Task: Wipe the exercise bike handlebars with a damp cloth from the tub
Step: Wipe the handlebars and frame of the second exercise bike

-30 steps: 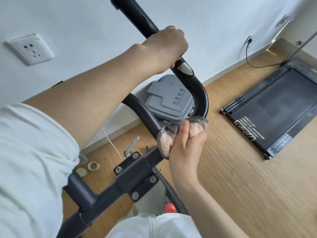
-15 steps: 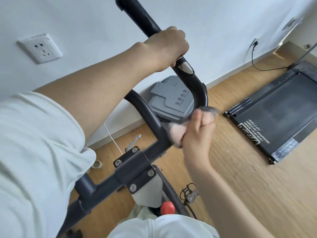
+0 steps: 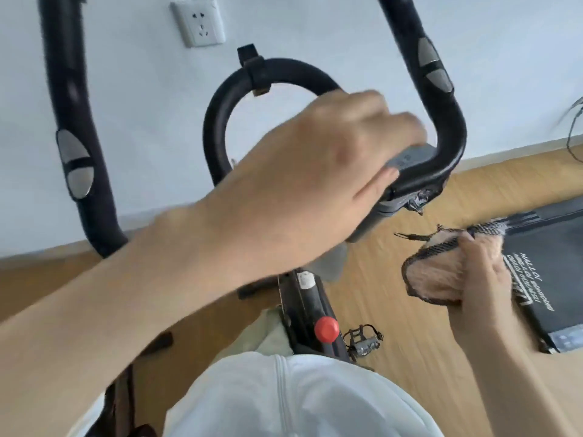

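I see the black handlebars [image 3: 448, 127] rising against the wall, my left hand [image 3: 318, 171] reaching over their centre, whether gripping I cannot tell. My right hand [image 3: 482, 279] clutches the pink cloth [image 3: 432, 272] just off the bars, over the treadmill [image 3: 555, 266], its print too blurred to read.

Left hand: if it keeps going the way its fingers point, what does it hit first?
The left hand is already reaching the right bend of the handlebars; its fingertips look to touch it, though blur hides exact contact.
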